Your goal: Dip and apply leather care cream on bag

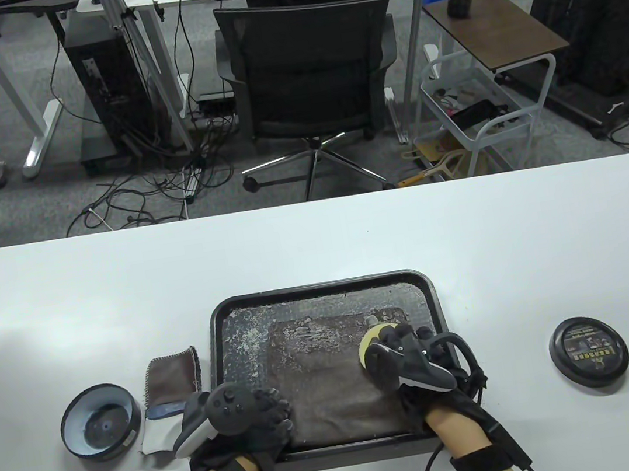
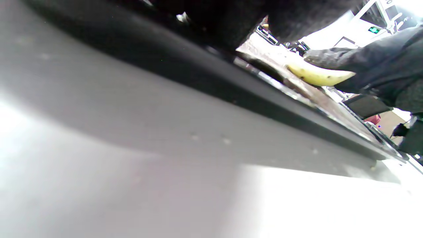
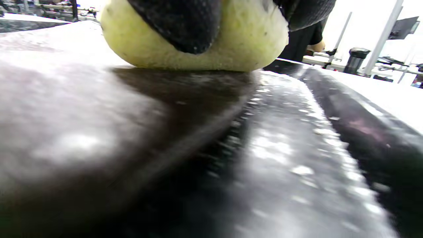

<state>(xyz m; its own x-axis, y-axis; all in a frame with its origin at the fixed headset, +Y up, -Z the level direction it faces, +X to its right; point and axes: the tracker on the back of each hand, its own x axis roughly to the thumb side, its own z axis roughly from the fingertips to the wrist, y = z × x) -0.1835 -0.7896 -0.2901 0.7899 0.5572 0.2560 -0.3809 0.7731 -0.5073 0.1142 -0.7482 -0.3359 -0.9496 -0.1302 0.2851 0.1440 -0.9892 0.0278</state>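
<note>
A flat brown leather bag lies in a black tray on the white table. My right hand holds a yellow sponge and presses it on the bag's right upper part. The sponge also shows in the right wrist view, flat on the leather, and in the left wrist view. My left hand rests on the bag's lower left corner at the tray's edge. An open tin of cream stands left of the tray.
A brown cloth and a white cloth lie between the tin and the tray. The tin's black lid lies to the right of the tray. The table's far edge runs behind the tray, with a chair beyond it.
</note>
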